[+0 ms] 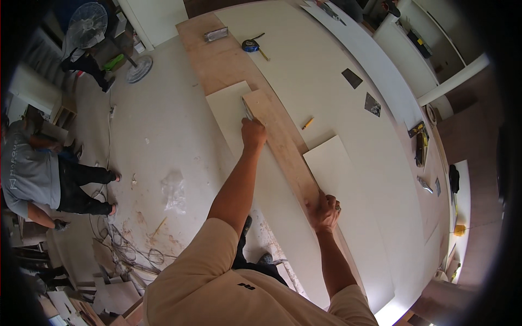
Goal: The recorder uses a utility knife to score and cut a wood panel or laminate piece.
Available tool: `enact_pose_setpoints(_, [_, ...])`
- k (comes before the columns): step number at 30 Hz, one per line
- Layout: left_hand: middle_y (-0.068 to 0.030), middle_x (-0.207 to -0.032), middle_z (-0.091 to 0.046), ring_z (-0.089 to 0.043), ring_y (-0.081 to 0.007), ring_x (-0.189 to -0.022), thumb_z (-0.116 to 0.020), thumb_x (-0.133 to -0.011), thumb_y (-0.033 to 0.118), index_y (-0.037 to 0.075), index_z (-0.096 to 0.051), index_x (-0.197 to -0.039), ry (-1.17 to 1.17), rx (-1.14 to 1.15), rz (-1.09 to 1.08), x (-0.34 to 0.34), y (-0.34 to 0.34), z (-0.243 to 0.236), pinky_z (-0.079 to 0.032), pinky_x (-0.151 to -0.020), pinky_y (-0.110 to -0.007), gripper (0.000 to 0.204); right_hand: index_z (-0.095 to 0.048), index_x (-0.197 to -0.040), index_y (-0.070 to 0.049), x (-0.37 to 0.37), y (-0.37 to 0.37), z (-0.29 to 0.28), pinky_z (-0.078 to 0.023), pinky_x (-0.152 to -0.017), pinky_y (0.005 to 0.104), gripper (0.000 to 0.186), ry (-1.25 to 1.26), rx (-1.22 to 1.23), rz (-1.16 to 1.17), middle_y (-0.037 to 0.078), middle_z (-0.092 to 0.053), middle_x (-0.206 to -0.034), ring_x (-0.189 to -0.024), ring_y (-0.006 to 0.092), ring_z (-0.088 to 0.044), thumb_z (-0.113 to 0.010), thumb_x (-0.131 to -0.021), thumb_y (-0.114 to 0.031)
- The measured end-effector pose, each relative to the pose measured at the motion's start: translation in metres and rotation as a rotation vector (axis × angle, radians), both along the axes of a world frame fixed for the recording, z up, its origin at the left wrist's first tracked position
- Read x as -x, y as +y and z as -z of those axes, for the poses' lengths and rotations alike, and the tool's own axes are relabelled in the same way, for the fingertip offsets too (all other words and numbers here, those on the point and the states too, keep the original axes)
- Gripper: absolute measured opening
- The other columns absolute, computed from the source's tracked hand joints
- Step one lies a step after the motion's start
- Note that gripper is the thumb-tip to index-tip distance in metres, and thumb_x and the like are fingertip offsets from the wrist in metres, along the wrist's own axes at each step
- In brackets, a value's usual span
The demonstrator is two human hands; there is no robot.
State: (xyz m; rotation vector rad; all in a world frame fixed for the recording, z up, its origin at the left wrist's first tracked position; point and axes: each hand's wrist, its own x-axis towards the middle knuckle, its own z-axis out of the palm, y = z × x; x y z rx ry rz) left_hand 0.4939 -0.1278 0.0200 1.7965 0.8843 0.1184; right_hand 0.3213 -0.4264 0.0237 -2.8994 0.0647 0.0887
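Note:
A long light-brown wooden strip (283, 146) lies across cream laminate pieces on the large work panel. Near its far end, my left hand (254, 133) is closed around a slim metallic cutter (247, 107), held along the strip's left edge; its blade cannot be made out. Farther down the strip, my right hand (326, 212) grips its right edge with curled fingers. Under the strip, one cream piece (225, 106) sticks out to the left and another cream piece (329, 157) to the right. A yellow pencil (308, 123) lies just right of the strip.
A blue tape measure (250, 45) and a metal-faced block (216, 34) lie at the far end. Two dark sample squares (352, 78) and hand tools (421, 146) rest toward the right. On the left, a person in grey (32, 163), a standing fan (87, 26) and floor cables (122, 244) show.

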Motion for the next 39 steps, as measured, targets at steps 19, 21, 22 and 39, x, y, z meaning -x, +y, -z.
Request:
enact_pose_setpoints(19, [-0.0315,-0.111,-0.061,-0.068,-0.0376,-0.099,-0.061,-0.091,0.013,-0.01,-0.035,-0.114,0.212,-0.147,0.043,-0.023,-0.007,0.0,-0.06,-0.078,-0.04,0.041,-0.064,-0.122,-0.016,-0.001,-0.009,0.003,-0.044,-0.091,0.0457,0.057,-0.084,-0.098,-0.099,0.006,-0.058,-0.108,-0.102,0.0303,-0.056,-0.074,-0.077,-0.051])
enact_pose_setpoints(21, [-0.0314,-0.113,-0.06,-0.067,-0.0376,-0.1,-0.061,-0.091,0.013,-0.009,-0.036,-0.115,0.234,-0.143,0.024,-0.021,-0.004,-0.002,-0.06,-0.079,-0.04,0.041,-0.064,-0.121,-0.016,0.0,-0.006,0.002,-0.044,-0.092,0.0455,0.058,-0.086,-0.109,-0.105,0.006,-0.058,-0.108,-0.103,0.0298,-0.056,-0.074,-0.077,-0.051])
enact_pose_setpoints(22, [-0.0312,-0.114,-0.06,-0.067,-0.0379,-0.102,-0.061,-0.091,0.012,-0.009,-0.036,-0.116,0.224,-0.141,0.026,-0.02,-0.008,-0.002,-0.059,-0.081,-0.04,0.041,-0.064,-0.121,-0.016,0.0,-0.009,0.002,-0.044,-0.092,0.0454,0.058,-0.081,-0.11,-0.1,0.006,-0.058,-0.108,-0.103,0.0293,-0.056,-0.074,-0.077,-0.051])
enact_pose_setpoints(39, [-0.0297,-0.12,-0.06,-0.062,-0.0401,-0.111,-0.053,-0.094,0.013,-0.008,-0.039,-0.121,0.218,-0.035,-0.034,0.03,-0.048,-0.012,-0.054,-0.092,-0.044,0.037,-0.062,-0.125,-0.021,0.002,-0.006,-0.004,-0.041,-0.097,0.0446,0.056,0.023,-0.082,-0.099,0.004,-0.057,-0.112,-0.11,0.0265,-0.054,-0.074,-0.078,-0.048])
